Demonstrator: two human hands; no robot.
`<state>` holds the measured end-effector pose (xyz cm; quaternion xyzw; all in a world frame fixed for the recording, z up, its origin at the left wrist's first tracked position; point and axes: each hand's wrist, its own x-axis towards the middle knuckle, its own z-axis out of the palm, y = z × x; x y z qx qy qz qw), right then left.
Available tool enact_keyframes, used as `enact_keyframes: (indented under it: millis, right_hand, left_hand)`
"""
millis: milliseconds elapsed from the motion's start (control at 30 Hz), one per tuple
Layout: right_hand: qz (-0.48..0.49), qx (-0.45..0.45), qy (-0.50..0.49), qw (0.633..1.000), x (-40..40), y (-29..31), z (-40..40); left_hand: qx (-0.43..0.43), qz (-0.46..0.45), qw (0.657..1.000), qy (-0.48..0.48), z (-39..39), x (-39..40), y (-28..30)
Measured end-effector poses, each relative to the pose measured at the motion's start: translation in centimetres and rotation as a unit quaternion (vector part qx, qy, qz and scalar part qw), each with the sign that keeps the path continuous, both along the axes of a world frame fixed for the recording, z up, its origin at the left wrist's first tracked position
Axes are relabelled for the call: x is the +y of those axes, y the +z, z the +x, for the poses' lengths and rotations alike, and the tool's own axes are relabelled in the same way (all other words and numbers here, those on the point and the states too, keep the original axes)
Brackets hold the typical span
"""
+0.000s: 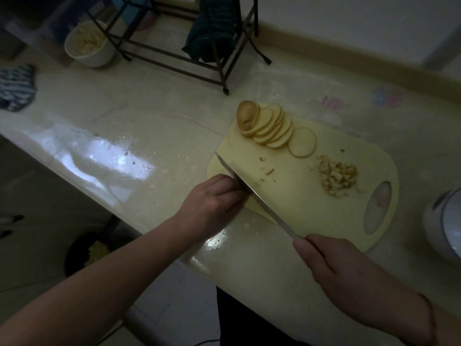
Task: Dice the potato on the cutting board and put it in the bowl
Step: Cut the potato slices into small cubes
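Metal rack [189, 53], cloth [16, 87] behind cutting board [324, 208]; bowl [87, 44] far-left.

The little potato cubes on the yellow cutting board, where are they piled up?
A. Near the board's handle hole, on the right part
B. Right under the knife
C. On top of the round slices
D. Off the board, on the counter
A: the pile of diced potato sits on the cutting board near its oval handle hole, apart from the knife and the fanned slices.
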<state>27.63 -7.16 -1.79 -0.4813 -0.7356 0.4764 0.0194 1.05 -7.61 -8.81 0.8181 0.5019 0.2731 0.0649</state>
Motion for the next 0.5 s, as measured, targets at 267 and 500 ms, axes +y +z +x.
enact_keyframes:
  millis: [267,500]
  right_hand:
    - [-0.036,0.012,-0.020,0.999,1.8,0.2,-0.5]
    - [-0.069,0.042,-0.036,0.996,1.4,0.2,-0.5]
  left_hand:
    - [0.001,-0.003,1.000,-0.016,-0.2,0.2,0.2]
    - [-0.009,0.013,1.000,-0.003,-0.3,-0.2,0.1]
